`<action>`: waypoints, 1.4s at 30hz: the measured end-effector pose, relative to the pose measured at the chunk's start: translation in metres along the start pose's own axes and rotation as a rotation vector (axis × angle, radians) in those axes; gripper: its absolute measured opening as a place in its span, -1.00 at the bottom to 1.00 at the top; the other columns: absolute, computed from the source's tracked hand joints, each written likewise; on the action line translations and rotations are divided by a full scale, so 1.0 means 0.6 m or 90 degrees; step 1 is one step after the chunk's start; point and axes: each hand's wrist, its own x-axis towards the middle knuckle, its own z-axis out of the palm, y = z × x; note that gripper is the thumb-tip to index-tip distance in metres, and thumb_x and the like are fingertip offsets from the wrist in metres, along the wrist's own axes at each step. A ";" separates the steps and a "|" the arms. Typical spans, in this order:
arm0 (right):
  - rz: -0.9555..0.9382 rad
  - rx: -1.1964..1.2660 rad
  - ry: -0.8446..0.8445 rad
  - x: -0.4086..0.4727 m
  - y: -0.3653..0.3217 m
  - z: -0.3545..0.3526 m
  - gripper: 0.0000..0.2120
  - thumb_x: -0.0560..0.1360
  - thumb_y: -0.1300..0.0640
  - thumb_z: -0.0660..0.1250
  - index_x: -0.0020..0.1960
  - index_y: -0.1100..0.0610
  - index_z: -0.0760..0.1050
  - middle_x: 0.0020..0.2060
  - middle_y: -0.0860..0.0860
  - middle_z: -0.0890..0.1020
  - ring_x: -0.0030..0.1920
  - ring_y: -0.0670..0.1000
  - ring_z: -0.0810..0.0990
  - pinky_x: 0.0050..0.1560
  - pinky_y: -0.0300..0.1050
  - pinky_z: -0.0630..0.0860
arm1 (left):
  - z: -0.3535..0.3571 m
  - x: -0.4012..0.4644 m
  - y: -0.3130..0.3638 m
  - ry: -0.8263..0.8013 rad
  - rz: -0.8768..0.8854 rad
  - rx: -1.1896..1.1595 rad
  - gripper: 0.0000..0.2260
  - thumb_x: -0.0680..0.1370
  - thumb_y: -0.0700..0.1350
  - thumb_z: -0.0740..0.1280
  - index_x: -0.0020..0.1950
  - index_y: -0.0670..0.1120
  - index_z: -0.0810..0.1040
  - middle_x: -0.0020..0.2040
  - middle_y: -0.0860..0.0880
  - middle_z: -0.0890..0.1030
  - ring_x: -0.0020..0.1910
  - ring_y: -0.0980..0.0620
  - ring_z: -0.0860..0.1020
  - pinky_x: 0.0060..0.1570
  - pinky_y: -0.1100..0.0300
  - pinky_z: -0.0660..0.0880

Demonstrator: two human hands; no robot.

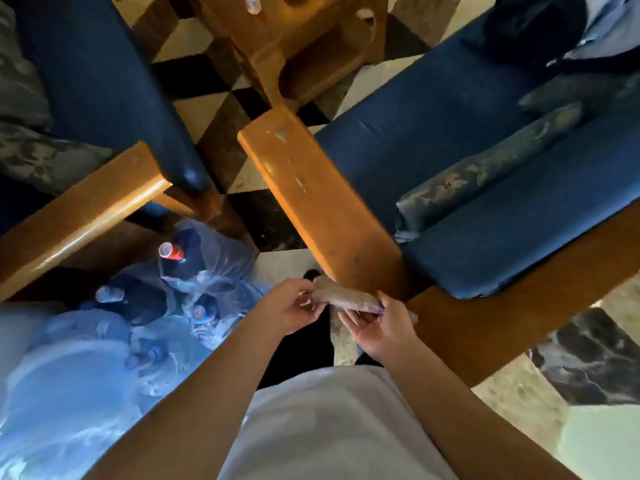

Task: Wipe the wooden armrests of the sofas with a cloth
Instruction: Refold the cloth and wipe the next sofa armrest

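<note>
Fingers of both my left hand and right hand are pinching the folded cloth, holding it just at the near end of the sofa's wooden armrest. I'm judging wiping not begun: pale flecks are showing on the wood. The second armrest is waiting, partly cut off; blur is hiding any dust.

The floor is tiled in pale and dark marbled squares, some black; on it stand two sofas with wooden frames, the right sofa with blue cushions and a broad wooden armrest, the left sofa with its own wooden armrest. A wooden table stands on the tiles between them at the top; clear plastic bags holding bottles lie on the floor at lower left, beside the left sofa.
</note>
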 end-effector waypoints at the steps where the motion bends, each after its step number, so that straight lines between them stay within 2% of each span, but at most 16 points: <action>1: -0.009 0.021 0.005 0.011 -0.005 0.009 -0.63 0.72 0.02 0.14 0.38 0.27 0.40 0.31 0.22 0.50 0.38 0.24 0.50 0.38 0.21 0.41 | 0.011 0.019 0.018 -0.008 -0.016 0.035 -0.91 0.58 -0.41 0.24 -0.02 -0.26 0.48 -0.01 -0.26 0.49 -0.15 -0.16 0.56 -0.33 0.10 0.60; 4: -0.052 0.056 0.028 0.043 -0.009 0.036 -0.69 0.73 0.04 0.11 0.07 0.28 0.46 0.06 0.23 0.56 0.12 0.21 0.57 0.38 0.19 0.41 | 0.036 0.069 0.065 -0.016 -0.049 0.095 -0.89 0.58 -0.41 0.22 0.05 -0.25 0.47 -0.03 -0.26 0.52 -0.19 -0.16 0.60 -0.35 0.12 0.62; 5: -0.064 0.070 0.043 0.054 -0.010 0.051 -0.70 0.73 0.06 0.11 0.04 0.28 0.46 0.02 0.24 0.57 0.13 0.23 0.57 0.38 0.19 0.42 | 0.045 0.087 0.082 -0.024 -0.065 0.126 -0.89 0.59 -0.41 0.22 0.02 -0.26 0.48 -0.04 -0.26 0.54 -0.17 -0.15 0.60 -0.39 0.15 0.62; 8: -0.120 0.103 0.113 0.098 -0.023 0.099 -0.74 0.71 0.12 0.15 0.19 0.33 0.44 0.12 0.32 0.57 0.32 0.31 0.52 0.32 0.24 0.48 | 0.067 0.150 0.136 -0.062 -0.113 0.232 -0.87 0.59 -0.43 0.20 -0.04 -0.26 0.49 -0.05 -0.27 0.56 -0.13 -0.16 0.57 -0.44 0.13 0.64; 10: -0.188 0.094 0.212 0.124 -0.034 0.130 -0.75 0.70 0.11 0.17 0.23 0.28 0.43 0.13 0.27 0.56 0.35 0.30 0.51 0.08 0.11 0.57 | 0.079 0.179 0.173 -0.083 -0.150 0.296 -0.89 0.59 -0.42 0.20 -0.02 -0.26 0.47 -0.03 -0.29 0.55 -0.12 -0.20 0.59 -0.42 0.05 0.66; 12: -0.211 0.019 0.308 0.151 -0.037 0.165 -0.84 0.68 0.09 0.20 0.16 0.18 0.41 0.07 0.15 0.52 0.20 0.21 0.55 -0.02 0.08 0.55 | 0.085 0.201 0.222 -0.100 -0.195 0.374 -0.92 0.60 -0.33 0.26 0.08 -0.24 0.47 0.05 -0.30 0.57 -0.13 -0.25 0.66 -0.39 0.00 0.66; 15: -0.185 -0.055 0.386 0.176 -0.035 0.192 -0.74 0.65 0.00 0.24 0.26 0.13 0.41 0.12 0.15 0.53 0.10 0.16 0.54 0.09 0.13 0.54 | 0.097 0.225 0.282 -0.141 -0.241 0.468 -0.79 0.64 -0.18 0.28 0.26 -0.17 0.43 0.19 -0.33 0.59 -0.06 -0.26 0.69 -0.26 -0.06 0.65; 18: -0.204 -0.075 0.405 0.195 -0.026 0.206 -0.62 0.64 -0.03 0.28 0.35 0.18 0.46 -0.11 0.04 0.53 -0.07 0.07 0.54 0.06 0.04 0.46 | 0.105 0.242 0.339 -0.144 -0.204 0.523 -0.72 0.66 -0.15 0.26 0.36 -0.16 0.39 0.11 -0.31 0.65 -0.06 -0.22 0.69 -0.18 -0.03 0.64; 20: -0.210 -0.059 0.386 0.200 -0.019 0.219 -0.61 0.61 -0.05 0.32 0.33 0.16 0.47 -0.04 0.05 0.57 0.04 0.07 0.54 0.16 0.04 0.48 | 0.103 0.247 0.381 -0.141 -0.180 0.513 -0.69 0.66 -0.15 0.28 0.40 -0.15 0.40 0.11 -0.31 0.67 -0.02 -0.22 0.70 -0.12 -0.03 0.65; 23: -0.235 -0.054 0.359 0.214 -0.017 0.237 -0.54 0.60 -0.08 0.35 0.41 0.13 0.45 0.22 0.11 0.61 0.23 0.11 0.57 0.30 0.05 0.49 | 0.098 0.247 0.444 -0.148 -0.166 0.495 -0.68 0.67 -0.14 0.29 0.42 -0.13 0.43 0.09 -0.31 0.68 0.06 -0.24 0.69 -0.03 -0.06 0.64; 26: -0.263 -0.092 0.367 0.232 -0.025 0.272 -0.53 0.59 -0.06 0.36 0.40 0.16 0.44 0.26 0.15 0.60 0.27 0.16 0.57 0.41 0.16 0.44 | 0.082 0.230 0.507 -0.138 -0.087 0.517 -0.70 0.68 -0.10 0.27 0.41 -0.10 0.44 0.07 -0.27 0.69 0.04 -0.20 0.70 -0.01 -0.03 0.65; 32: -0.308 -0.128 0.375 0.274 -0.029 0.347 -0.31 0.61 -0.09 0.31 0.62 0.10 0.13 0.40 0.16 0.48 0.39 0.26 0.47 0.47 0.24 0.34 | 0.062 0.229 0.574 -0.074 -0.014 0.548 -0.74 0.69 -0.08 0.24 0.36 -0.10 0.46 0.05 -0.23 0.69 0.00 -0.17 0.70 -0.06 -0.01 0.65; 33: -0.316 -0.139 0.372 0.280 -0.030 0.361 -0.34 0.62 -0.10 0.30 0.61 0.07 0.17 0.40 0.15 0.49 0.37 0.24 0.48 0.46 0.22 0.36 | 0.064 0.234 0.584 -0.064 0.005 0.617 -0.75 0.69 -0.06 0.24 0.35 -0.08 0.46 0.07 -0.21 0.68 0.02 -0.16 0.69 -0.05 -0.02 0.66; 35: -0.324 -0.170 0.371 0.292 -0.031 0.387 -0.37 0.61 -0.12 0.29 0.60 0.05 0.22 0.45 0.13 0.47 0.39 0.22 0.47 0.46 0.19 0.36 | 0.062 0.255 0.607 -0.055 0.118 0.894 -0.75 0.68 -0.03 0.23 0.34 -0.03 0.47 0.15 -0.09 0.64 0.07 -0.11 0.66 0.06 -0.04 0.65; 37: -0.338 -0.186 0.381 0.305 -0.034 0.413 -0.31 0.62 -0.14 0.26 0.65 0.03 0.12 0.57 0.08 0.34 0.51 0.22 0.35 0.52 0.21 0.28 | 0.057 0.278 0.642 -0.087 0.268 1.167 -0.67 0.64 -0.01 0.28 0.41 0.01 0.45 0.23 -0.01 0.57 0.17 -0.06 0.57 0.16 0.01 0.55; 42: -0.395 -0.183 0.438 0.336 -0.035 0.478 -0.33 0.64 -0.15 0.22 0.66 -0.03 0.06 0.62 0.03 0.22 0.57 0.19 0.27 0.54 0.25 0.23 | 0.050 0.359 0.751 -0.081 0.432 1.406 -0.41 0.59 0.02 0.37 0.57 -0.01 0.24 0.41 -0.13 0.41 0.37 -0.19 0.41 0.32 -0.11 0.46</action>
